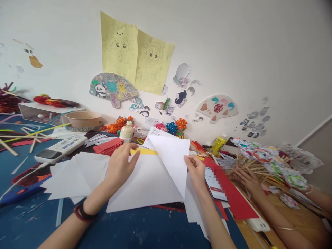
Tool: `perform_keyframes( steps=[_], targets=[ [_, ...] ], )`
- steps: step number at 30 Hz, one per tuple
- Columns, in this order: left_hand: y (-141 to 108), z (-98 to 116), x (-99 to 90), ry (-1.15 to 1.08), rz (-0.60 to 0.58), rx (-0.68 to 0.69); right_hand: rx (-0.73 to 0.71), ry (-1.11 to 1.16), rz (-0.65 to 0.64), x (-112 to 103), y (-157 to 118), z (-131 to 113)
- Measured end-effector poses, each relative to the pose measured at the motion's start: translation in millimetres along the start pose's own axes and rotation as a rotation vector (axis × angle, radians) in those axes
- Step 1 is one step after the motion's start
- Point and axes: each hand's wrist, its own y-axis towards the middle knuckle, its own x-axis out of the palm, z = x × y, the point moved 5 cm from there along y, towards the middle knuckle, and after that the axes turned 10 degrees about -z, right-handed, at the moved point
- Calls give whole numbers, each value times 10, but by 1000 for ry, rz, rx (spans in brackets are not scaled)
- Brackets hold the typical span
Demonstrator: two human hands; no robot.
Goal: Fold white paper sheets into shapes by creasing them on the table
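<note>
A white sheet of paper [142, 183] lies in front of me on the blue table. Its right part, or a second sheet on it, is raised as a white flap [173, 155]. My right hand [195, 169] pinches the right edge of this flap between thumb and fingers. My left hand [123, 164] hovers over the upper left of the sheet with thumb and fingers apart, near a yellow strip [145, 151]. Nothing shows between its fingers. White sheets [77, 174] are fanned out at the left, and more [193, 204] lie under my right forearm.
A glue bottle [127, 132], red papers [107, 146] and a white device [61, 148] stand or lie behind at left. At right are a phone [216, 183], red paper [240, 204] and another person's hand [247, 180] at a bundle of sticks.
</note>
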Motion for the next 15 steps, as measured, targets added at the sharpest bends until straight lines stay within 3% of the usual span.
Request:
perform_keyframes(
  steps=[4,7,11,15],
  targets=[
    [-112,497,364,-130,-201,190,-136,-242,109,101,-145,-265],
    [-164,758,538,-316,-261,146,-232,-288,11,261,-227,-418],
    [-182,814,632,-613,-365,-40,-237,-157,-181,463,-255,-462],
    [-154,715,590,-766,-345,-79,-174,-7,-311,582,-256,-400]
  ],
)
